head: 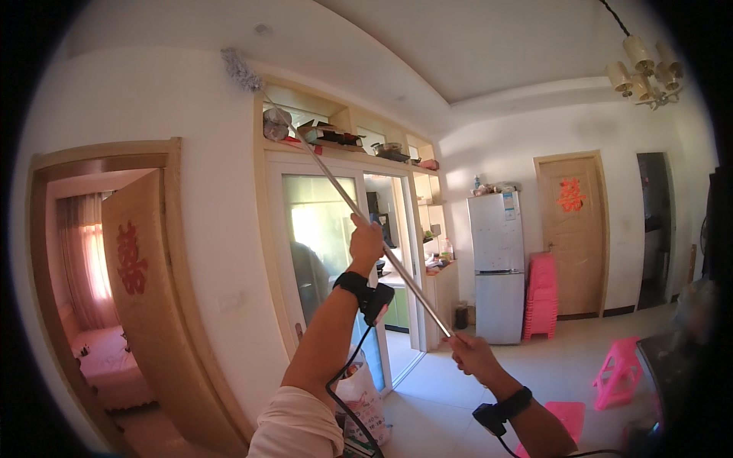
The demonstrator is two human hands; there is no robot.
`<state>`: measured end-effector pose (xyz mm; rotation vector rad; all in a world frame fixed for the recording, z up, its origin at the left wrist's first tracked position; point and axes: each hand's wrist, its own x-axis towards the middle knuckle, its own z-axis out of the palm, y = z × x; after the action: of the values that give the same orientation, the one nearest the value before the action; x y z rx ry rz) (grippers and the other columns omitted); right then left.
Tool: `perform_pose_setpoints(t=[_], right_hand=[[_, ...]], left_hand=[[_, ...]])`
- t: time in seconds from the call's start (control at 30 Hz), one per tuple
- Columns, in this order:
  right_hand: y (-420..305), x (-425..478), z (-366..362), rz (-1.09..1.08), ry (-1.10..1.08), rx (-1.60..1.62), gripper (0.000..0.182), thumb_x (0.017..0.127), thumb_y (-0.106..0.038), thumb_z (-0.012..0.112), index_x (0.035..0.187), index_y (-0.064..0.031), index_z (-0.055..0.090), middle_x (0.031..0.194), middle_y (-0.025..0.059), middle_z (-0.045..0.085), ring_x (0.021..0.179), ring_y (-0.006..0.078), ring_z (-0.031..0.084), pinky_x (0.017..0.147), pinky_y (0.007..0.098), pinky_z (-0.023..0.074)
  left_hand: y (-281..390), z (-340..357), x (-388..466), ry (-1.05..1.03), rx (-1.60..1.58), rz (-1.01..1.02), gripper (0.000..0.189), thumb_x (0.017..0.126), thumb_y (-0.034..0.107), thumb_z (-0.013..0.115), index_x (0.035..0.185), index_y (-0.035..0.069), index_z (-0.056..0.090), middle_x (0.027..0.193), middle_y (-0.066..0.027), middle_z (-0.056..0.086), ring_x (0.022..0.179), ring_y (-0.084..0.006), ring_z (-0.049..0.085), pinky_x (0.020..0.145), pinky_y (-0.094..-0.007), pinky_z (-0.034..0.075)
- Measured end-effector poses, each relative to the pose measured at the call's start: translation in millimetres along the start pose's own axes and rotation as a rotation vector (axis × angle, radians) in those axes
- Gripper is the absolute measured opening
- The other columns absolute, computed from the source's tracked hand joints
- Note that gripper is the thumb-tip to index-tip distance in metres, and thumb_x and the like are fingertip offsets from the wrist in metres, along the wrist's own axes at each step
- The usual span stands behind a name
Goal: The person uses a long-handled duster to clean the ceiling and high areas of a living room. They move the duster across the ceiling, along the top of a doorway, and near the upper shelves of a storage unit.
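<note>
A long metal telescopic pole [338, 186] runs diagonally from the lower right to the upper left. My left hand [366, 240] is closed around its middle. Lower down, my right hand [471, 354] grips the pole's bottom end. The grey fluffy duster head [241, 70] at the far end is up by the white wall, just left of the top corner of the wooden shelf frame [300, 86]; whether it touches the wall I cannot tell. Both wrists wear black straps with small devices and cables.
Shelves above the sliding glass door [320, 229] hold bags, an open box [329, 134] and a glass pot [389, 150]. A refrigerator [497, 269], stacked pink stools [541, 297], a single pink stool [618, 372], a printed bag [363, 401], an open wooden door [143, 275] and a hanging lamp [644, 74] surround me.
</note>
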<state>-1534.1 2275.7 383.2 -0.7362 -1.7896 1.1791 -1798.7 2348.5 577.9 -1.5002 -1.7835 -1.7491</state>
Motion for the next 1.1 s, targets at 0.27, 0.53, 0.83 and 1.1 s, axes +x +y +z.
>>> perform_pose_setpoints(t=[0.27, 0.53, 0.83, 1.1], right_hand=[[49, 76, -31, -0.091, 0.19, -0.16, 0.031, 0.087, -0.032, 0.048, 0.093, -0.0029, 0.057, 0.057, 0.0019, 0.049, 0.052, 0.01, 0.049, 0.05, 0.0261, 0.0413], [68, 127, -62, -0.199, 0.273, -0.231, 0.027, 0.086, -0.03, 0.05, 0.086, -0.0031, 0.055, 0.055, 0.0033, 0.048, 0.05, 0.0116, 0.047, 0.048, 0.0269, 0.0393], [102, 189, -114, -0.145, 0.212, -0.138, 0.026, 0.087, -0.029, 0.05, 0.084, -0.0033, 0.055, 0.053, 0.0017, 0.047, 0.048, 0.0104, 0.046, 0.046, 0.027, 0.0384], [110, 236, -172, -0.117, 0.085, -0.003, 0.022, 0.087, -0.023, 0.05, 0.089, -0.0019, 0.055, 0.056, 0.0006, 0.046, 0.048, 0.0085, 0.045, 0.045, 0.025, 0.0374]], left_hand=[[-10, 78, 34, -0.021, -0.094, 0.041, 0.065, 0.083, 0.025, 0.041, 0.13, -0.009, 0.011, 0.057, -0.0172, 0.058, 0.048, -0.0299, 0.059, 0.05, -0.0408, 0.048], [-14, 139, 74, -0.011, -0.16, 0.108, 0.053, 0.083, 0.022, 0.042, 0.122, -0.007, 0.019, 0.052, -0.0145, 0.057, 0.04, -0.0268, 0.056, 0.043, -0.0377, 0.046], [-38, 229, 118, -0.044, -0.103, 0.036, 0.052, 0.083, 0.025, 0.041, 0.12, -0.006, 0.022, 0.052, -0.0124, 0.057, 0.04, -0.0247, 0.056, 0.042, -0.0361, 0.047], [-41, 306, 163, -0.007, -0.028, -0.04, 0.046, 0.08, 0.026, 0.044, 0.112, -0.004, 0.029, 0.052, -0.0135, 0.057, 0.042, -0.0271, 0.058, 0.045, -0.0367, 0.049]])
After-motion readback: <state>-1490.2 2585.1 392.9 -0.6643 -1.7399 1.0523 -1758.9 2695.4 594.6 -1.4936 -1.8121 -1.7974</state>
